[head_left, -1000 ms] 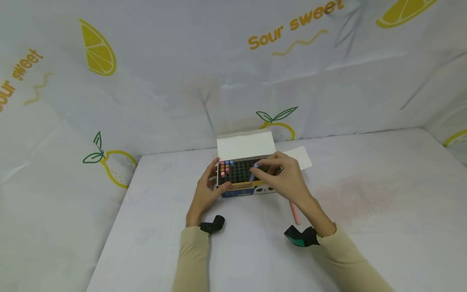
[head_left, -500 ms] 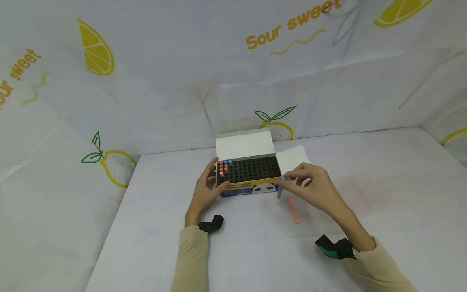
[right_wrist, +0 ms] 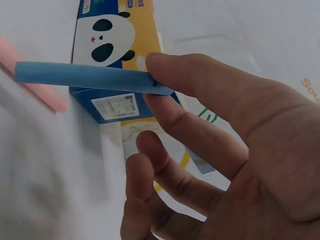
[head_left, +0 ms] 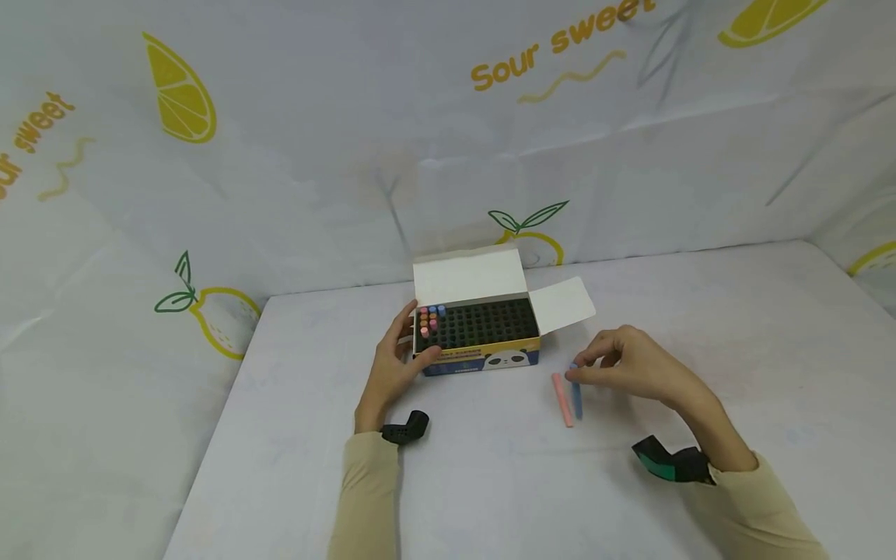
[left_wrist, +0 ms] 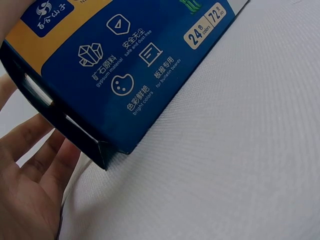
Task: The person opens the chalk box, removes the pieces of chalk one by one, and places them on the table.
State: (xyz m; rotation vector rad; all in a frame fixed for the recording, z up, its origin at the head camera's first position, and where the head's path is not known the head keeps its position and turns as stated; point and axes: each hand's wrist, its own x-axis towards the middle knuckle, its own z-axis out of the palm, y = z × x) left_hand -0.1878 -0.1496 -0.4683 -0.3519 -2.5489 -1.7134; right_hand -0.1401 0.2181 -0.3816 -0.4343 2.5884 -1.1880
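Between thumb and index finger, my right hand [head_left: 633, 365] pinches a blue chalk stick [right_wrist: 85, 76] by its upper end. The stick points down close beside a pink chalk stick [head_left: 563, 400] lying on the table. My left hand [head_left: 393, 373] holds the left end of the chalk box [head_left: 483, 359], thumb at the front edge and fingers round the side. The box is blue and yellow with a panda on its front, and its lid stands open. Several pink, orange and blue sticks [head_left: 432, 317] stand in the left holes of its black insert [head_left: 490, 323].
The white lid [head_left: 469, 278] leans up at the back of the box, and a white end flap [head_left: 562, 303] sticks out to the right. White cloth [head_left: 476, 482] covers the table. Behind it rises a white backdrop [head_left: 315, 194] printed with lemons.
My right hand has carried the blue chalk stick from over the box, right and toward me, to beside the pink stick. My left hand has stayed on the box.
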